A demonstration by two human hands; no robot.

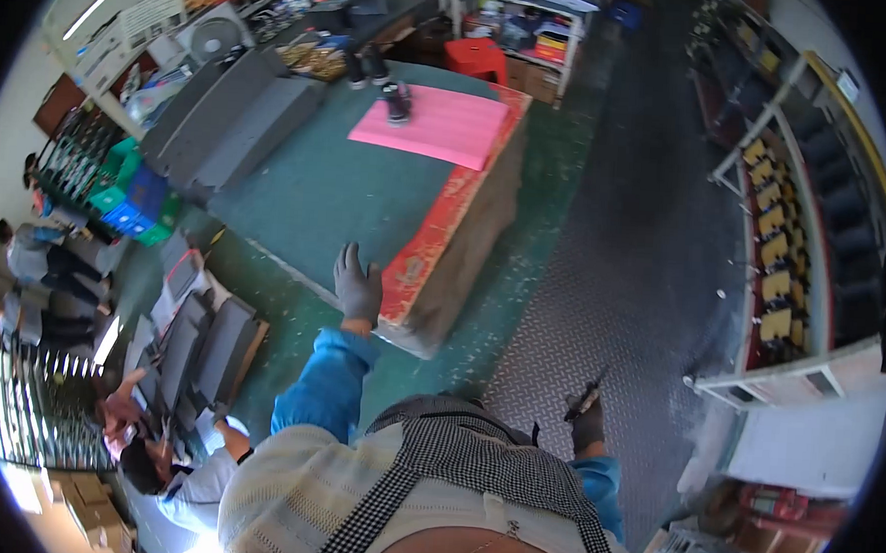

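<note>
My left hand (358, 286), in a grey glove, reaches out over the near corner of the green-topped table (336, 211). Its fingers are stretched and the thumb stands apart; nothing is in it. Low at my right side, my right hand (587, 430) wears a dark glove and is closed on a small, dark, narrow tool (585, 396) whose kind I cannot make out. On the table lies a pink sheet (441, 126), with a dark, upright cylindrical object (396, 106) on it. Large grey curved panels (241, 116) stand along the table's left side.
A red stool (477, 58) stands behind the table. To the right runs a dark studded floor strip (582, 294), bordered by a rack (780, 244) of yellow and black parts. Grey panels (204, 349) and several people are at the left, one person (192, 484) close by.
</note>
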